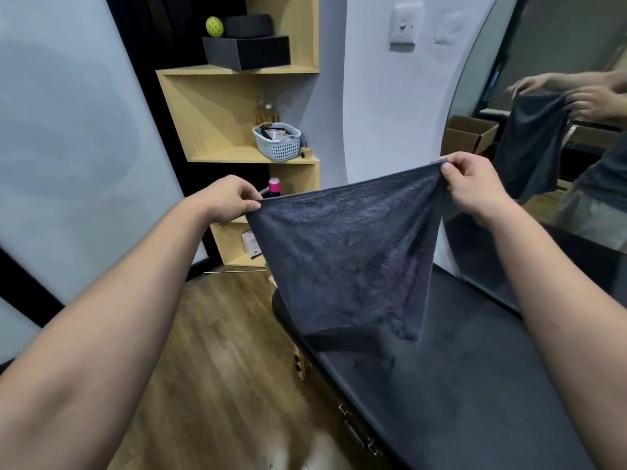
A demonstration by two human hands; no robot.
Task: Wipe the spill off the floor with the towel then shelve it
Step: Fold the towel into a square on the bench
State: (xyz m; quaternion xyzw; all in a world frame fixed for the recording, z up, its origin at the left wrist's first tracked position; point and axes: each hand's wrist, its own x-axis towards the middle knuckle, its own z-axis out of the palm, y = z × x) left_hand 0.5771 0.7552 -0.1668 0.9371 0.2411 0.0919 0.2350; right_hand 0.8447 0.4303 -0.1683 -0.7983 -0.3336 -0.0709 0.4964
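Note:
A dark grey towel [346, 252] hangs spread out in the air in front of me, its lower end dangling just above a black countertop [458, 385]. My left hand [230, 198] pinches its upper left corner. My right hand [475, 188] pinches its upper right corner, held a little higher. Behind the towel stands a wooden corner shelf unit [217, 110]. The wooden floor [217, 368] lies below on the left, with a pale glare patch near the bottom edge; no spill can be made out for certain.
On the shelves sit black boxes [247, 50] with a yellow ball [214, 27], a white basket [278, 140] and a pink-capped bottle [274, 186]. A mirror [543, 96] on the right reflects my hands and the towel. A frosted glass panel [68, 130] fills the left.

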